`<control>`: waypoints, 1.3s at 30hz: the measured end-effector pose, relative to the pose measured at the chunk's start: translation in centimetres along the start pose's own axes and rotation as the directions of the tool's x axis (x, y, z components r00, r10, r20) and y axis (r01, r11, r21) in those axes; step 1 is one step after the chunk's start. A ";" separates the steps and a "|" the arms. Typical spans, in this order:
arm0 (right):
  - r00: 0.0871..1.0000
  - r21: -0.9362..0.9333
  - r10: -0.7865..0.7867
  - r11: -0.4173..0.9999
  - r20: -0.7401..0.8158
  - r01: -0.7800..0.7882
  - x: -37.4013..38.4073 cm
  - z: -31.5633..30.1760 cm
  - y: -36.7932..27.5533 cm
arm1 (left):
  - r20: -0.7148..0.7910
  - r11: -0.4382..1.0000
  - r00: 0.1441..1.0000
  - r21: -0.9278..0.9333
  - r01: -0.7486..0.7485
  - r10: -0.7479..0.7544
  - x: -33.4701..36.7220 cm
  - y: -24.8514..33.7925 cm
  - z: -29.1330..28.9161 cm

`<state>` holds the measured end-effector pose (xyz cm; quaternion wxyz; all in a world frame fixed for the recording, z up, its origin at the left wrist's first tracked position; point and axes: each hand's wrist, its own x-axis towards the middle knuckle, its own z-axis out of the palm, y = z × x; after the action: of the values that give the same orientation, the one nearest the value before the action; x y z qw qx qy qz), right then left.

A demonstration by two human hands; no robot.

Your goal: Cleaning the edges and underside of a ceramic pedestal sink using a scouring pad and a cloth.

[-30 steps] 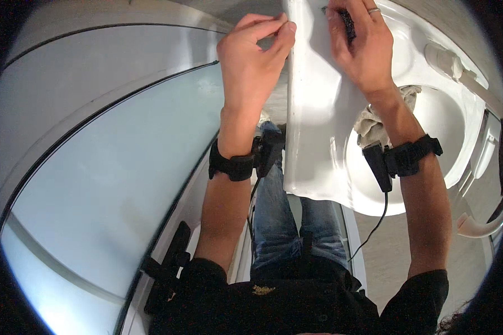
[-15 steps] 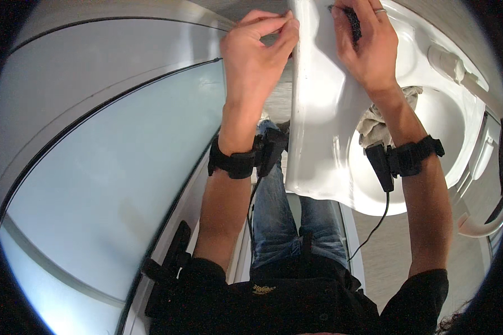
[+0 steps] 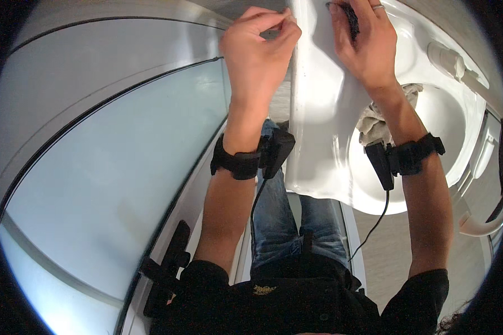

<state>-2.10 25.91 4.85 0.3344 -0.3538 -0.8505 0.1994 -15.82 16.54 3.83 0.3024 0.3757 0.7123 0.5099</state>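
Beside the far left edge of the white washbasin counter (image 3: 318,139), my left hand (image 3: 257,47) is closed in a pinch, thumb against fingertips. What it pinches, if anything, is too small to make out. Over the far part of the counter, my right hand (image 3: 369,50) curls around a dark, rough-textured pad (image 3: 352,23), mostly hidden by the fingers. A ring is on one finger of that hand. Under my right forearm, a crumpled grey-beige cloth (image 3: 373,125) lies at the left side of the round basin (image 3: 439,131).
A white tap fitting (image 3: 446,58) stands on the counter's right side. To my left is a frosted glass door panel (image 3: 112,167) with a black handle (image 3: 176,251). Cables hang from the black straps on both wrists. A pale curved pipe-like piece (image 3: 483,228) is at far right.
My left forearm and wrist have shifted slightly right, while the pinching fingers stay near the counter edge. My right hand has barely moved and still holds the dark pad.
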 end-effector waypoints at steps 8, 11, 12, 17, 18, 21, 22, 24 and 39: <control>1.000 0.000 0.026 1.000 0.017 -0.026 -0.1 0.2 0.1 | -0.023 0.973 0.995 -0.210 0.093 -0.100 -0.3 -1.0 0.2; 1.000 -0.024 0.012 1.000 0.026 -0.012 -0.1 0.1 0.0 | -0.016 0.909 0.966 -0.341 0.238 -0.259 -0.7 -1.0 0.8; 1.000 -0.017 -0.001 1.000 0.015 0.001 0.0 0.1 0.0 | -0.014 0.907 0.958 -0.326 0.267 -0.287 -0.7 -1.1 1.1; 1.000 0.012 -0.007 1.000 -0.005 0.007 0.1 0.2 0.0 | 0.058 0.744 0.912 -0.560 0.366 -0.406 -0.6 -1.4 1.5; 1.000 0.008 -0.020 1.000 -0.003 0.020 0.1 0.1 0.1 | 0.079 0.722 0.909 -0.581 0.376 -0.410 -0.6 -1.4 1.6; 0.999 0.002 -0.033 0.999 -0.005 0.033 0.1 0.0 0.2 | 0.125 0.690 0.890 -0.588 0.423 -0.439 -0.6 -0.9 1.4; 0.999 0.000 -0.039 0.999 -0.004 0.039 0.1 -0.1 0.2 | 0.127 0.692 0.890 -0.584 0.424 -0.438 -0.6 -0.9 1.4; 1.000 0.001 -0.018 1.000 0.000 0.018 0.1 -0.1 0.1 | 0.119 0.697 0.895 -0.587 0.412 -0.429 -0.5 -1.2 1.4; 1.000 0.018 0.002 1.000 0.002 -0.003 0.0 -0.1 0.3 | 0.176 0.607 0.855 -0.635 0.477 -0.488 -0.6 -0.9 1.5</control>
<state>-1.90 26.10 4.70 0.3366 -0.3516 -0.8485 0.2079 -14.50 16.55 2.58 0.5351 0.0348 0.5624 0.6294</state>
